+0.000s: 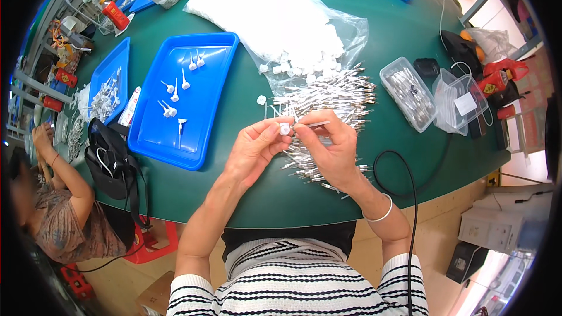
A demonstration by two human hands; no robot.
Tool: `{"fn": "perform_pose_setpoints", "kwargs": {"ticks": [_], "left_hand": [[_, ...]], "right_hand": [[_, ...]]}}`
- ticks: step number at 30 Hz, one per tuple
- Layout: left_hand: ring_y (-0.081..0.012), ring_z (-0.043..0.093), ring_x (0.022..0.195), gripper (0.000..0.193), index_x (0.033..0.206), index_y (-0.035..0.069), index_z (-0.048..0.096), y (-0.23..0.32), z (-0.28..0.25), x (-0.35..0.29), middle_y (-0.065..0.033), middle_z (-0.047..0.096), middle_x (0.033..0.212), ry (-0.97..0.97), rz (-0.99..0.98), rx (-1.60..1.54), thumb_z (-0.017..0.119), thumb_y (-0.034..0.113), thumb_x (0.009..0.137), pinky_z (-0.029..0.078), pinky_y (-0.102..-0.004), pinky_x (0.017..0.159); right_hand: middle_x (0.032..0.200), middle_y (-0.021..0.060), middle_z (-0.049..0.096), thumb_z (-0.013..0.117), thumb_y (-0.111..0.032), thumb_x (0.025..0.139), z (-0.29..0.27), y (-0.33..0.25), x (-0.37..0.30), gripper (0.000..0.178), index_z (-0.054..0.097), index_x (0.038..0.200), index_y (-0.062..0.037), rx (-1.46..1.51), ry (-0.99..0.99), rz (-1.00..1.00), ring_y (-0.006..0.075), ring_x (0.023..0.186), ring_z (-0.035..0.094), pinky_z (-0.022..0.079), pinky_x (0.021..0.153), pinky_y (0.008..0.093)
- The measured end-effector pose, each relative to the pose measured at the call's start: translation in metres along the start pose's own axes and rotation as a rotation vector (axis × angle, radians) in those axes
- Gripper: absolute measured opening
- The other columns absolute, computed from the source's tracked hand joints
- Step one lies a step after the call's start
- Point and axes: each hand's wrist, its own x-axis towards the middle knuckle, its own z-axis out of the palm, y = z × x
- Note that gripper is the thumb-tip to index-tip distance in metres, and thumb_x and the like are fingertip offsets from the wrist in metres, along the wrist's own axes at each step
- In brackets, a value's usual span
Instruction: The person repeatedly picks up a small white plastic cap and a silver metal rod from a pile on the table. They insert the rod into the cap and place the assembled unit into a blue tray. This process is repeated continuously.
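Observation:
My left hand pinches a small white plastic cap between thumb and forefinger. Close against it, my right hand is closed on a thin pale rod that sticks out past the fingers. Whether rod and cap touch is hidden by my fingertips. Behind and beneath my hands spreads a heap of thin metallic rods. Beyond it, loose white caps spill from a large clear plastic bag. To the left, a blue tray holds several rods fitted with white caps.
On the right stand a clear box of rods and another clear container. A black cable crosses the green table. At the left are a black bag, a second blue tray and a co-worker.

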Motion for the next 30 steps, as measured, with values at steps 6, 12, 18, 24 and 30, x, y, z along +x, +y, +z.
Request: {"fn": "perform_pose_setpoints", "kwargs": {"ticks": [6, 12, 18, 24, 30], "left_hand": [[-0.0101, 0.065, 0.083, 0.031, 0.116, -0.004, 0.061, -0.0013, -0.0007, 0.0009, -0.0049, 0.067, 0.094, -0.024, 0.006, -0.012, 0.058, 0.019, 0.096, 0.055, -0.0228, 0.079], [-0.01, 0.065, 0.081, 0.031, 0.116, -0.004, 0.061, -0.0018, 0.0002, 0.001, -0.0055, 0.068, 0.094, -0.013, -0.001, -0.008, 0.057, 0.02, 0.096, 0.055, -0.0225, 0.078], [-0.0098, 0.065, 0.081, 0.031, 0.115, -0.004, 0.061, -0.0024, 0.0002, 0.0016, -0.0058, 0.068, 0.095, -0.013, -0.005, -0.021, 0.057, 0.02, 0.096, 0.055, -0.0222, 0.078], [-0.01, 0.065, 0.081, 0.031, 0.115, -0.004, 0.062, -0.0029, 0.0002, 0.0007, -0.0058, 0.068, 0.094, -0.014, 0.037, 0.039, 0.057, 0.021, 0.096, 0.055, -0.0235, 0.078], [-0.0095, 0.064, 0.08, 0.03, 0.113, -0.003, 0.063, -0.0032, -0.0001, 0.0005, -0.0054, 0.068, 0.094, 0.004, 0.068, 0.103, 0.057, 0.021, 0.096, 0.055, -0.024, 0.077]], "right_hand": [[0.085, 0.0096, 0.067, 0.066, -0.001, 0.086, 0.001, -0.0053, 0.0027, 0.011, 0.062, 0.095, 0.0005, -0.053, 0.008, -0.066, 0.0143, 0.073, 0.068, 0.057, 0.065, 0.0262], [0.085, 0.0097, 0.068, 0.067, -0.003, 0.086, 0.0009, -0.0046, 0.0015, 0.01, 0.063, 0.095, 0.0, -0.09, 0.008, -0.082, 0.0159, 0.071, 0.069, 0.057, 0.062, 0.0263], [0.086, 0.0094, 0.068, 0.068, -0.004, 0.085, 0.0002, -0.0046, 0.0016, 0.011, 0.063, 0.095, -0.0006, -0.134, 0.005, -0.094, 0.0182, 0.071, 0.07, 0.056, 0.059, 0.0265], [0.082, 0.0089, 0.065, 0.068, 0.0, 0.084, 0.0005, -0.0077, 0.0022, 0.012, 0.062, 0.094, -0.0001, -0.167, 0.001, -0.121, 0.0153, 0.071, 0.066, 0.056, 0.062, 0.0262], [0.081, 0.0081, 0.066, 0.069, -0.007, 0.084, -0.0001, -0.0029, 0.0026, 0.012, 0.064, 0.094, -0.0039, -0.245, 0.009, -0.184, 0.0175, 0.064, 0.067, 0.051, 0.052, 0.0277]]}}
